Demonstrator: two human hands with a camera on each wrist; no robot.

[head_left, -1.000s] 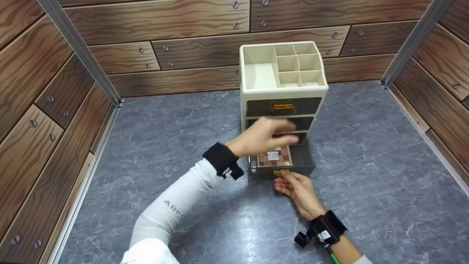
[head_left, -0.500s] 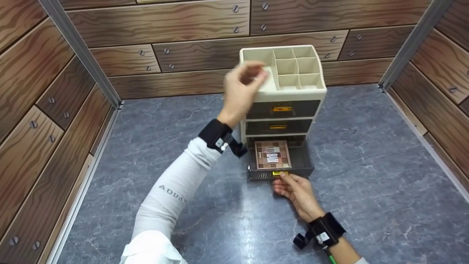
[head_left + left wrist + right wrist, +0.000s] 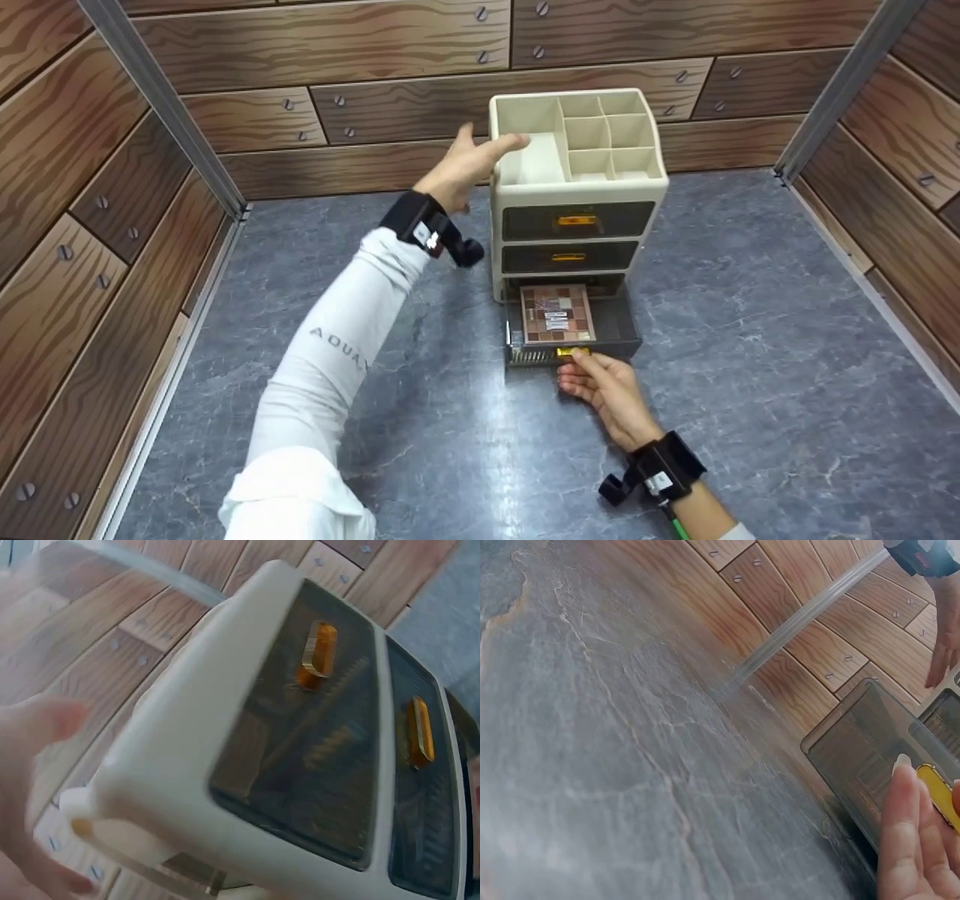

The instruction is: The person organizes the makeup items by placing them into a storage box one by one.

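Note:
A cream drawer organizer [image 3: 585, 193] stands in the head view, its bottom drawer [image 3: 616, 322] pulled out. Inside that dark see-through drawer lies a checkered brown makeup palette [image 3: 556, 311], at the left. My right hand [image 3: 611, 394] pinches the yellow handle [image 3: 571, 352] of this drawer; the right wrist view shows fingertips [image 3: 901, 787] at the handle. Spread fingers mark my left hand [image 3: 461, 169], at the organizer's upper left side with one finger over the rim. Whether it touches the organizer I cannot tell. Nothing shows in it.
Two upper drawers, with a top handle [image 3: 576, 220] and a middle handle [image 3: 568, 257], are closed. The organizer's top has open compartments [image 3: 589, 135]. Wood-patterned walls [image 3: 405, 112] enclose the grey marbled surface [image 3: 360, 247] at the back and sides.
My left hand has moved up from above the pulled-out drawer to the organizer's upper left side, and its fingers have spread. The right hand stays at the drawer handle.

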